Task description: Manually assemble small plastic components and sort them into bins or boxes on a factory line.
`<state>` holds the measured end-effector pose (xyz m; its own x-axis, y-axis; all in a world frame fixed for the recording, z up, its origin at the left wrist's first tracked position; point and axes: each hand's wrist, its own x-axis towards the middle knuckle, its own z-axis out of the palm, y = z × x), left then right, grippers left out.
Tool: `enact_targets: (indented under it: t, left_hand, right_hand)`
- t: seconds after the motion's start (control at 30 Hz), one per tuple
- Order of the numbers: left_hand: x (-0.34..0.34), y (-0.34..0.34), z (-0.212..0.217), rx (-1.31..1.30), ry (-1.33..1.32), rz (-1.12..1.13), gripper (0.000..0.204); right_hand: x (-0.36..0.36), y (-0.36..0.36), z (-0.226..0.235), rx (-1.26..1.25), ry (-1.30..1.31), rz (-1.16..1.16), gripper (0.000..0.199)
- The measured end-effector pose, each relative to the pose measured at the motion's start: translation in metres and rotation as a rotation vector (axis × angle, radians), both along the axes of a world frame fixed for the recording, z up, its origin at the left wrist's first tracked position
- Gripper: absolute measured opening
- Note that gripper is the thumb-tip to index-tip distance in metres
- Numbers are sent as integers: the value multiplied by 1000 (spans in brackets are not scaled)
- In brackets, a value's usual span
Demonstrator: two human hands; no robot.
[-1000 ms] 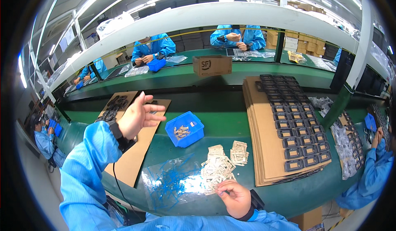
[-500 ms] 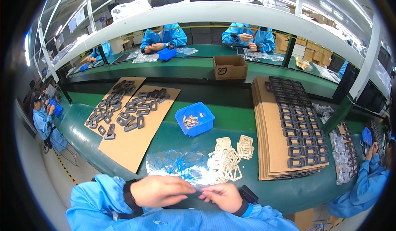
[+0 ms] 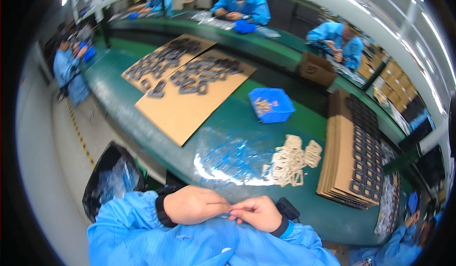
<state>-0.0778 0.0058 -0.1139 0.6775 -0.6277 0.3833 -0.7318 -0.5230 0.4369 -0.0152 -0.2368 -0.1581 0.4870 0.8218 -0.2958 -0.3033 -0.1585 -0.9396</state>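
Observation:
Close to my body, at the front edge of the table, my left hand (image 3: pixel 197 205) and my right hand (image 3: pixel 259 213) meet at the fingertips. Both are closed in a pinch; whatever sits between them is too small and blurred to name. Just beyond lies a clear plastic sheet (image 3: pixel 213 161) with thin blue strips (image 3: pixel 237 154) scattered over it. To its right is a pile of cream-coloured rectangular frames (image 3: pixel 289 159). Farther back stands a blue bin (image 3: pixel 278 116) with small tan pieces (image 3: pixel 263 105) in it.
Black rectangular housings (image 3: pixel 192 85) lie loose on cardboard sheets (image 3: pixel 175 118) at the left. More housings (image 3: pixel 365 159) stand in rows on stacked cardboard (image 3: pixel 332 171) at the right. A black-bagged waste bin (image 3: pixel 95 197) is at lower left. Co-workers in blue (image 3: pixel 247 7) sit across the table.
The view has swung left and tilted, so the table's things appear shifted right and the waste bin has come into sight. My hands have drawn together until their fingertips meet.

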Motion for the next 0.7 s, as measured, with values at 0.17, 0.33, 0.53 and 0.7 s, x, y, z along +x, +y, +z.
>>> enact_targets:
  t: [0.17, 0.33, 0.53, 0.7]
  left_hand:
    - [-24, 11, -10, -89, -16, 119, 16]
    - [-20, 28, -19, -237, -130, 328, 7]
    - [50, 74, -56, 33, -451, 803, 17]
    - [67, 73, -91, 490, -189, 516, 33]
  right_hand:
    - [-9, 15, -1, -23, -16, 46, 18]
    - [-12, 18, -4, -22, -114, -100, 19]
    - [-1, 19, -12, 83, -283, -366, 14]
    - [17, 21, -25, -5, -648, -415, 10]
